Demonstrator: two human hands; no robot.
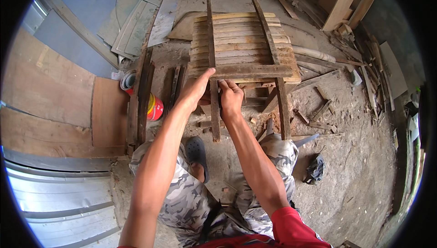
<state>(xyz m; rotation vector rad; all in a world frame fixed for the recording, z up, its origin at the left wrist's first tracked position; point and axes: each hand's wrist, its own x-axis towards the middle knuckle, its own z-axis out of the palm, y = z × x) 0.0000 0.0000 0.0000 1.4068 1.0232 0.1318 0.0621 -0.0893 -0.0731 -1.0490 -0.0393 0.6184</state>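
Observation:
A frame of dark wooden strips lies on a small slatted wooden platform (246, 43). Its left long strip (211, 34) and right long strip (266, 31) run away from me, joined by a crosspiece (255, 71). At the left joint, my left hand (199, 86) is closed round the strip, thumb up against the crosspiece's end. Just right of that strip and below the crosspiece is my right hand (231, 97), its fingers curled in tightly. Whatever those fingers pinch is hidden. The near ends of both long strips stick out toward my knees.
Left of the platform stand a red and yellow can (155, 108) and upright dark boards (144, 97). Wood scraps (321, 116) litter the floor at right, near a black plastic bag (315, 169). Plywood sheets (50, 79) line the left side; boards (346, 2) lean at the far right.

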